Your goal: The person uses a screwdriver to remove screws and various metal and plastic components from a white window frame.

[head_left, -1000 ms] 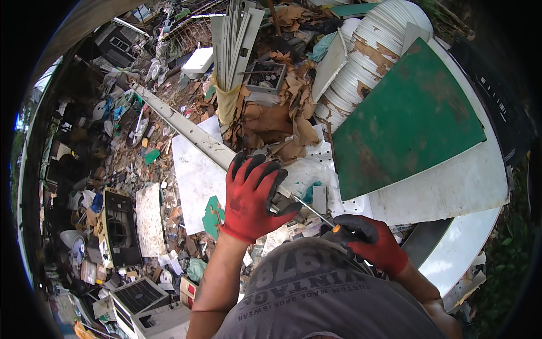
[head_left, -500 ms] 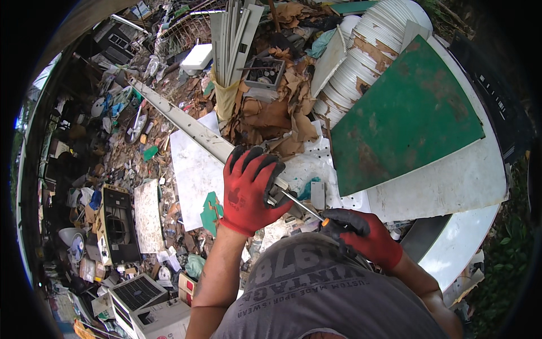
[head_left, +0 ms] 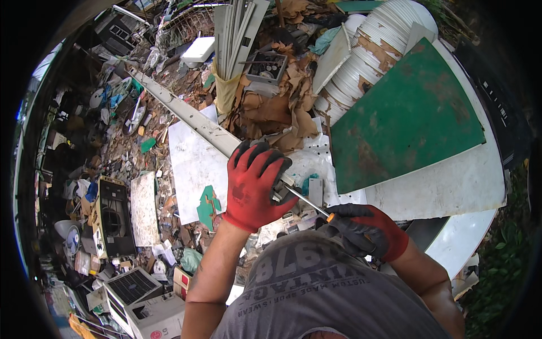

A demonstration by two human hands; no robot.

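In a red glove with black fingers, my left hand (head_left: 255, 186) is wrapped round the near end of a long off-white channel-shaped strip (head_left: 186, 117). The strip runs away from me to the far left. My right hand (head_left: 370, 230), gloved alike, grips a screwdriver (head_left: 310, 201) by its handle, which has an orange collar. Its metal shank points left to the strip's end, beside my left thumb. Whether the tip touches the strip is hidden by my left hand and the strip's end.
Scrap litters the ground. A green panel (head_left: 409, 121) leans at right over white sheets. Beyond the hands lie torn brown cardboard (head_left: 271, 113), a white ribbed roll (head_left: 372, 62) and a yellowish sack (head_left: 226, 93) of upright strips. At lower left sit a white appliance casing (head_left: 155, 316) and a dark framed unit (head_left: 116, 217).
My right hand has shifted slightly right and turned on the handle, so more of the fingers' undersides shows. My left hand keeps its hold on the strip.
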